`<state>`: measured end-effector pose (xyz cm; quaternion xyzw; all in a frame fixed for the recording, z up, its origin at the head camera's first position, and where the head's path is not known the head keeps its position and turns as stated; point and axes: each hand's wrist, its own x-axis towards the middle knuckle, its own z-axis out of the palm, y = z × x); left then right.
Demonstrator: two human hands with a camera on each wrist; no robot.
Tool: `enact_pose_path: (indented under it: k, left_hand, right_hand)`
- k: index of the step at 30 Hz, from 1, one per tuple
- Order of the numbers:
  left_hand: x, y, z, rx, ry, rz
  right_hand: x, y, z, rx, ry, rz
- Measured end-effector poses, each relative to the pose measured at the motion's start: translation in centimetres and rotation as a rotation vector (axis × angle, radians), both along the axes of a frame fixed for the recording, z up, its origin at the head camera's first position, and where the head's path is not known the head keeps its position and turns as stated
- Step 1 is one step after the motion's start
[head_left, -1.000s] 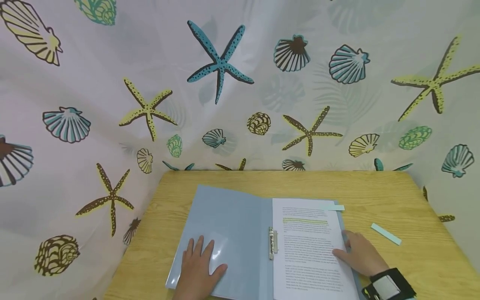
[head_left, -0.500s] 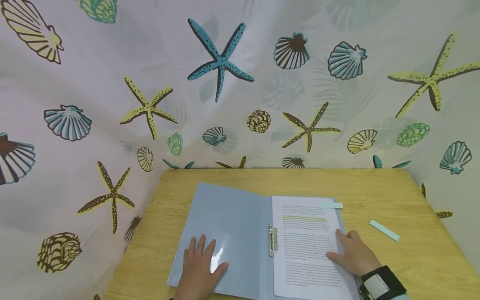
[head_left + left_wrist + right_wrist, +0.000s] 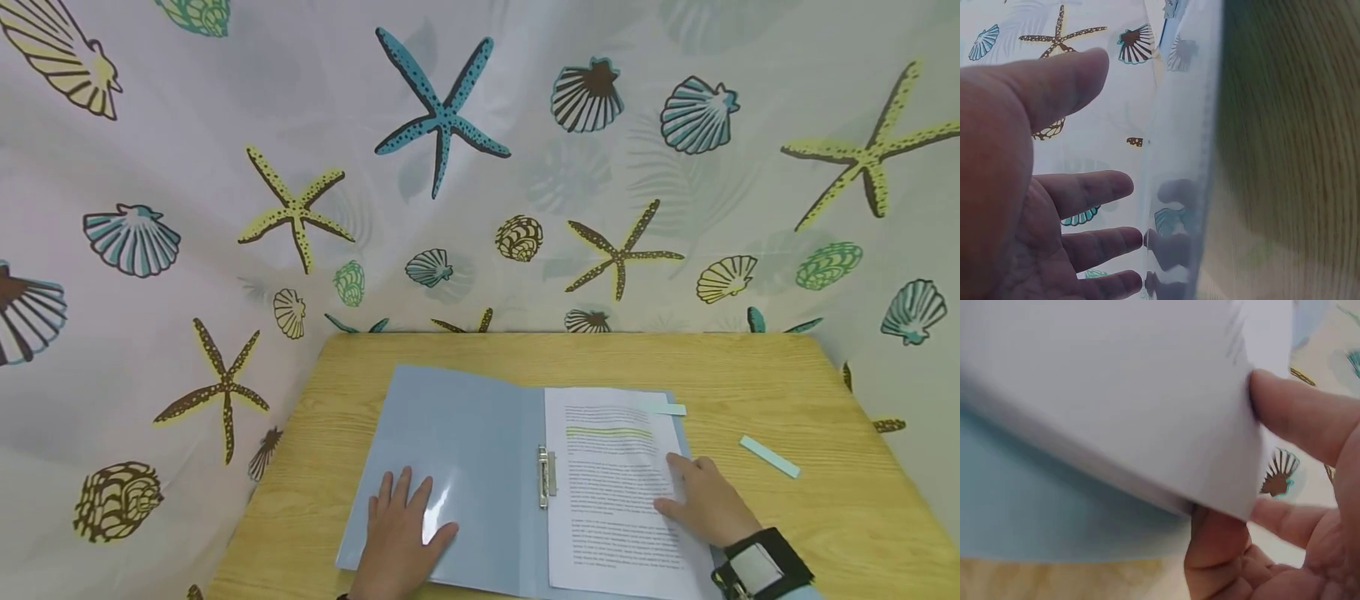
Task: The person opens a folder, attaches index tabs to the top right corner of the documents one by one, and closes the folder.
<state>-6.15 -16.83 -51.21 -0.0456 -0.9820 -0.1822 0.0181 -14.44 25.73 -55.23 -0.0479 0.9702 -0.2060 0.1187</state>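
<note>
A blue folder (image 3: 457,442) lies spread flat, with a stack of printed pages (image 3: 615,500) on its right side and a metal clip (image 3: 545,477) at the spine. Spread fingers of my left hand (image 3: 401,533) rest on the glossy left cover, whose surface mirrors them in the left wrist view. At the right edge of the pages, my right hand (image 3: 708,500) pinches the paper. Seen from the right wrist, the thumb (image 3: 1291,412) presses on the top of the paper (image 3: 1147,412) while a bent finger (image 3: 1219,547) sits beneath it.
A pale blue paper strip (image 3: 666,409) sticks out past the upper right of the pages. Another strip (image 3: 770,457) lies loose on the wooden table (image 3: 840,517) right of the folder. A curtain (image 3: 480,183) printed with shells and starfish surrounds the table's back and sides.
Over the first half second my right hand shifted slightly left, farther in over the page, and has stayed about there since. My left hand keeps its place on the cover.
</note>
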Motion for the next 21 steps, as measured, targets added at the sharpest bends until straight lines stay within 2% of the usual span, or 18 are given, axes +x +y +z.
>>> enact_pose_path:
  k: [2,6,11,13,18,21]
  left_hand:
    - [0.0,0.0,0.2,0.000,-0.001,0.001]
    - [0.1,0.2,0.5,-0.005,0.002,0.014]
    - [0.1,0.4,0.7,-0.023,0.019,0.021]
    - [0.1,0.4,0.7,-0.030,0.030,0.016]
    - [0.1,0.4,0.5,-0.024,0.054,0.009]
    - [0.2,0.4,0.3,-0.021,0.056,0.005]
  right_hand:
    - [-0.2,0.7,0.1,-0.048,-0.007,-0.005]
    - [-0.4,2.2,1.1,-0.233,-0.071,-0.028]
    - [0.0,3.4,3.0,-0.627,-0.232,0.002]
    - [0.2,3.6,3.6,-0.768,-0.264,0.032]
    - [0.2,3.3,4.2,-0.960,-0.265,0.109]
    - [0.1,2.7,3.8,-1.021,-0.283,0.152]
